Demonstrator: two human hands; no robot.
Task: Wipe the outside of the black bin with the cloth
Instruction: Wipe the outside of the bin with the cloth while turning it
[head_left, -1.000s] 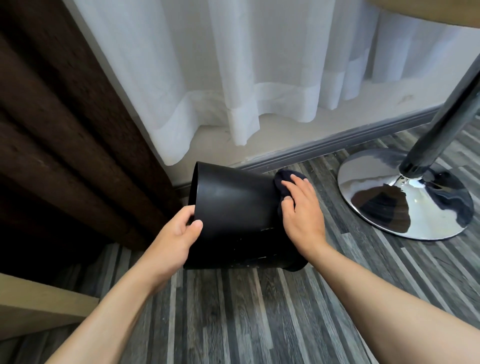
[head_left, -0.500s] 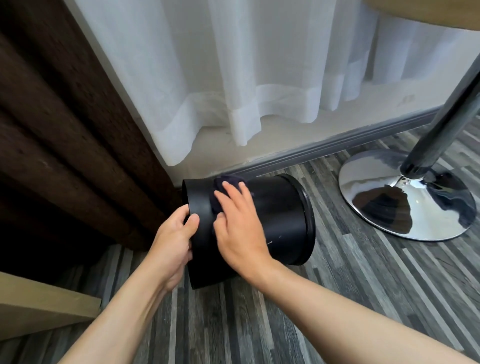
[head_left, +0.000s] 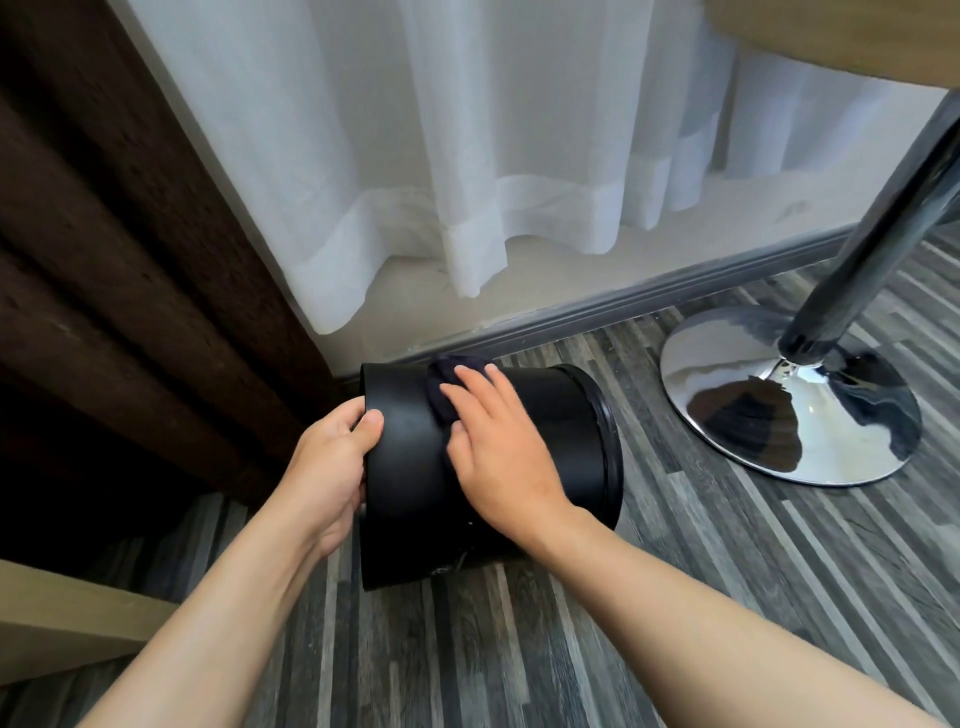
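The black bin (head_left: 561, 441) lies on its side on the striped grey floor, with one end toward the left and the rimmed end toward the right. My left hand (head_left: 327, 462) grips the bin's left end, thumb over the edge. My right hand (head_left: 498, 447) lies flat on the bin's upper side and presses a dark cloth (head_left: 441, 384) against it. Most of the cloth is hidden under my fingers; a bunched part shows beyond the fingertips.
A chrome table base (head_left: 789, 395) with a slanted pole (head_left: 878, 244) stands on the floor to the right. White sheer curtains (head_left: 467, 156) hang over the wall and skirting behind the bin. A dark brown curtain (head_left: 119, 260) fills the left, with a wooden edge (head_left: 67, 618) at lower left.
The bin has been turned so its side faces up. My right hand slid the cloth from the bin's right end to the upper left of its side, then shifted slightly right. The left hand kept its grip.
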